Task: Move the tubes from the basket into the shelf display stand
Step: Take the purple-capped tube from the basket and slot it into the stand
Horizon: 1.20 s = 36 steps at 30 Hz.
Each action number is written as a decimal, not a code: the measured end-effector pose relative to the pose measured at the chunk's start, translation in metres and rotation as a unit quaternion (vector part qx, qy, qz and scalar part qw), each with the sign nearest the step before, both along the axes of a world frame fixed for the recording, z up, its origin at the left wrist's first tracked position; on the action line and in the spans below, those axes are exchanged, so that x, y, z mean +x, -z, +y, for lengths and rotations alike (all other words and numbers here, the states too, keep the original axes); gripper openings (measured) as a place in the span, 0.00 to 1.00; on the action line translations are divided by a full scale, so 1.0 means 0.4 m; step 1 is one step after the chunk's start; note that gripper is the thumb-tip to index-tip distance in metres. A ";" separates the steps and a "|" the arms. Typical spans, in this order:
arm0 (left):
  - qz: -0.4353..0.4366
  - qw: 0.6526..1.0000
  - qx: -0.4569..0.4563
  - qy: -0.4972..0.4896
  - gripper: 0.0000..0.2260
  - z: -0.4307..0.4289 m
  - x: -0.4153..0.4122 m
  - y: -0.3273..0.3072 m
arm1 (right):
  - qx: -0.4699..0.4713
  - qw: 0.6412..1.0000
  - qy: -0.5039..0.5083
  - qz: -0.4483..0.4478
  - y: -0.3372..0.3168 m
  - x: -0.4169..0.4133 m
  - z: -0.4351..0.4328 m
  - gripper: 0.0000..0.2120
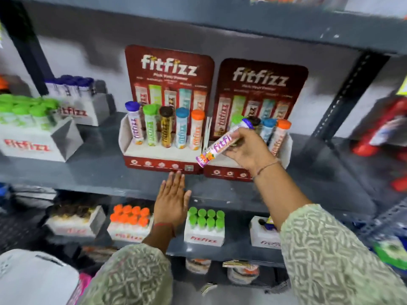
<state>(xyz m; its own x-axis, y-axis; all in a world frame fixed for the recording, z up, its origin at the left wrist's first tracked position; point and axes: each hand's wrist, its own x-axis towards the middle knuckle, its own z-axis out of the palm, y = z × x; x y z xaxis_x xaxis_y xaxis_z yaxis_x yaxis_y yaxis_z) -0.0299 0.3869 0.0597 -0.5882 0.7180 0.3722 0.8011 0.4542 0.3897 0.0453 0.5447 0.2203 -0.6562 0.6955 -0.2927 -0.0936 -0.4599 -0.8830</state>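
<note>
Two dark red display stands sit side by side on the grey shelf. The left stand (163, 161) holds several upright tubes with purple, green, brown, blue and orange caps. The right stand (229, 172) shows green, brown, blue and orange caps; its leftmost place is hidden behind the tube I hold. My right hand (248, 150) grips a white tube with a purple cap (220, 144), tilted, its bottom end pointing down-left over the right stand's front. My left hand (172, 201) lies flat and empty, fingers spread, against the shelf edge below the left stand. The basket is out of sight.
White boxes of green-capped (28, 128) and purple-capped tubes (72, 95) stand at the left of the same shelf. The shelf below carries boxes of orange-capped (130, 223) and green-capped tubes (206, 225). A shelf upright (350, 91) rises at the right, red items beyond it.
</note>
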 end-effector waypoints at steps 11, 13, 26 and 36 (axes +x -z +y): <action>0.004 1.000 -0.015 -0.001 0.21 -0.020 -0.013 -0.005 | 0.422 0.903 0.035 -0.072 -0.106 -0.048 0.035 0.15; 0.012 0.999 -0.045 0.002 0.30 -0.027 -0.018 -0.009 | 0.511 0.852 0.043 -0.109 -0.107 -0.060 0.042 0.22; 0.015 0.998 -0.066 0.010 0.23 -0.033 -0.037 0.010 | 0.693 0.673 0.115 -0.233 0.015 -0.089 0.091 0.16; 0.005 0.996 -0.090 0.018 0.23 -0.036 -0.037 0.001 | 0.624 0.739 0.128 -0.217 0.024 -0.106 0.105 0.14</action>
<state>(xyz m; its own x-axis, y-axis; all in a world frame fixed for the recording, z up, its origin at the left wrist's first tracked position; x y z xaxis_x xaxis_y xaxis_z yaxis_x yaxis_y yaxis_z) -0.0449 0.3726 0.0595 -0.5572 0.7944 0.2418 0.8220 0.4865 0.2961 0.0028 0.5867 0.2107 -0.4885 0.6869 0.5381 0.3806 0.7227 -0.5770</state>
